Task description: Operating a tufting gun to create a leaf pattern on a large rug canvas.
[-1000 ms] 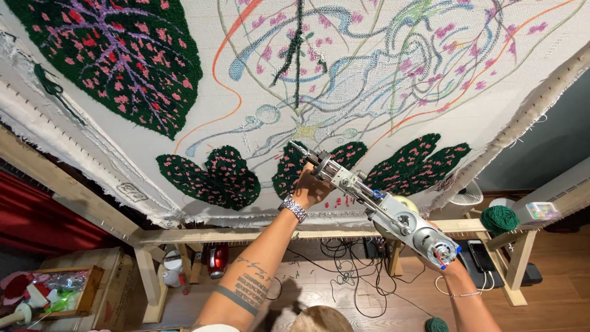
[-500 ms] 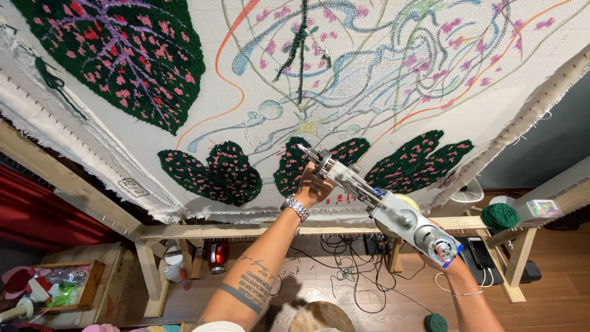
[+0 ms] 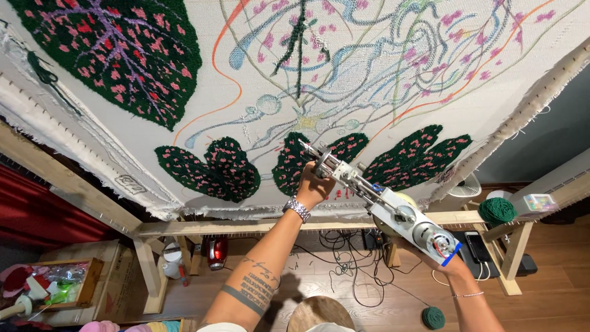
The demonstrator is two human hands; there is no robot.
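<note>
A silver tufting gun [image 3: 375,200] points up-left at a white cloth [image 3: 258,80] stretched on a wooden frame [image 3: 203,227]. Its needle tip touches a dark green leaf with pink spots [image 3: 295,163]. My left hand [image 3: 314,184], with a metal watch on the wrist, grips the gun's front handle. My right hand [image 3: 448,264] holds the rear of the gun under the motor; most of it is hidden by the gun. More tufted green leaves [image 3: 215,169] lie along the cloth's lower edge.
A green yarn ball [image 3: 496,210] sits on the frame at right, another green ball [image 3: 433,317] lies on the wooden floor. Cables tangle under the frame [image 3: 344,258]. A white fan [image 3: 464,190] stands behind. A wooden box with clutter [image 3: 61,286] is at lower left.
The gun and both hands have stayed on the same green leaf, with only a slight shift of the view.
</note>
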